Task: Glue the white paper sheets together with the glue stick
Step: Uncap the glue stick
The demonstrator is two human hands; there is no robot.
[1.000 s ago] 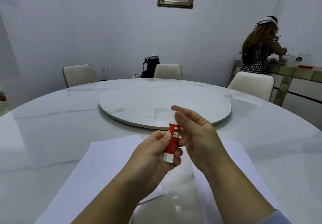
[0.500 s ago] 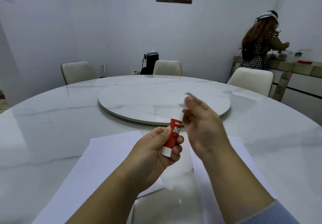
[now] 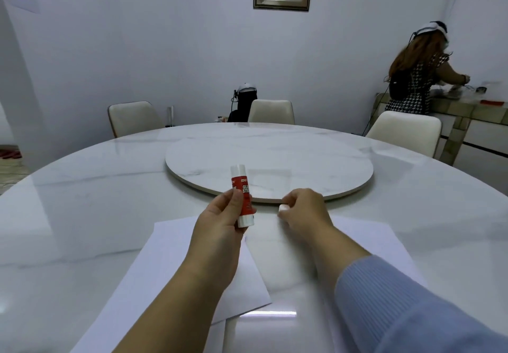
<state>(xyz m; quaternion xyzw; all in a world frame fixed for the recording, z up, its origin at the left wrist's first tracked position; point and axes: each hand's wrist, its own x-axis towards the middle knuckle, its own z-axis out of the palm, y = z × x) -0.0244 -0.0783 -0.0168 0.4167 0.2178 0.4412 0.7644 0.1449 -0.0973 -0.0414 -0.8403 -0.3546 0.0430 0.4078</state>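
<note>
At the left, a white sheet (image 3: 176,259) lies flat on the marble table (image 3: 82,201), angled toward me, its near corner overlapping another sheet edge beneath it. My left hand (image 3: 220,223) is raised just above that sheet, fingers clamped around the red-and-white glue stick (image 3: 243,196), thumb pressed to the label so the tube stands almost upright with its white top pointing away from the paper. I judge I hold it this way to keep the glue end clear of the table until I am ready to spread.

To the right, my right hand (image 3: 302,209) is low near the table's surface, just in front of the turntable (image 3: 269,168). Its fingers are curled together around a small white piece (image 3: 283,208), which looks like the cap; I appear to be setting it aside, out of the way of the sheets.

Further right, the second white sheet (image 3: 368,237) lies partly under my blue sleeve (image 3: 398,297), apart from the first, with bare table between them. No glue shows on either sheet, so the spreading is not yet begun.
</note>
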